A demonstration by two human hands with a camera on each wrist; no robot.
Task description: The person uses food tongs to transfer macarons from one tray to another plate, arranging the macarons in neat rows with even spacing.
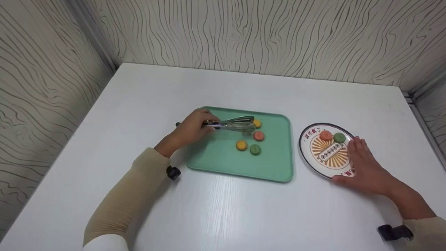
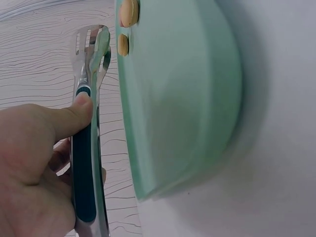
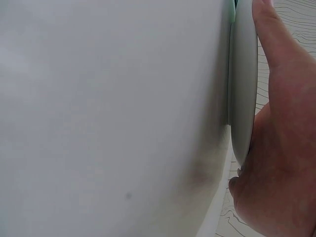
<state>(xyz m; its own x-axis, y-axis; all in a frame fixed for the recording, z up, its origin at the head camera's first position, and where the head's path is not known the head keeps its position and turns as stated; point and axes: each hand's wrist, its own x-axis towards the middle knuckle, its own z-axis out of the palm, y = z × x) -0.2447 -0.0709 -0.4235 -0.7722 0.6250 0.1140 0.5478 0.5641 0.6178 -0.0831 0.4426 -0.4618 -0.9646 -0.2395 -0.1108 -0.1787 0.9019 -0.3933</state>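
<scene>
Four macarons [image 1: 241,145] lie on the green tray [image 1: 219,158], so the left hand [image 1: 194,127], fingers curled round the tongs [image 1: 224,126], should squeeze lightly while the right hand [image 1: 367,172], fingers straight, steadies the plate [image 1: 307,150]

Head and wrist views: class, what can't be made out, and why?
Head view: part of the tongs, covered by the left grip.
Head view: part of the plate, covered by the right grip.
Head view: part of the farther yellow macaron, behind the tongs.
Left wrist view: one end of the tray, cut off by the top edge.
Right wrist view: the plate's upper face, turned away.
</scene>
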